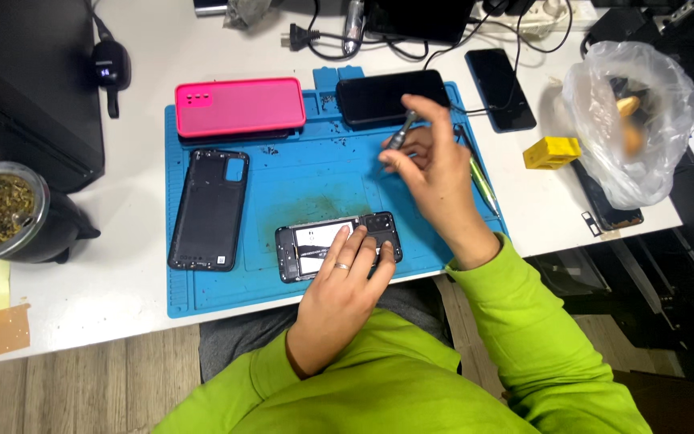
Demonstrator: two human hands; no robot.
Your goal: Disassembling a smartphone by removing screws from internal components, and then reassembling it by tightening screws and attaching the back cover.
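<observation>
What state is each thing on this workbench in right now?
Opened phone: back off, lying on blue mat, pinned by left hand.
Black back cover: detached, inside up.
Pink-cased phone: lying flat.
Black phone: screen dark.
Screwdriver: lifted, in right hand.
Plastic bag: open.

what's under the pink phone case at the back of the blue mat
Under the pink phone case a dark edge, seemingly a phone, shows along its lower side, resting on the blue mat. The case covers the rest, so nothing more can be told.
</observation>
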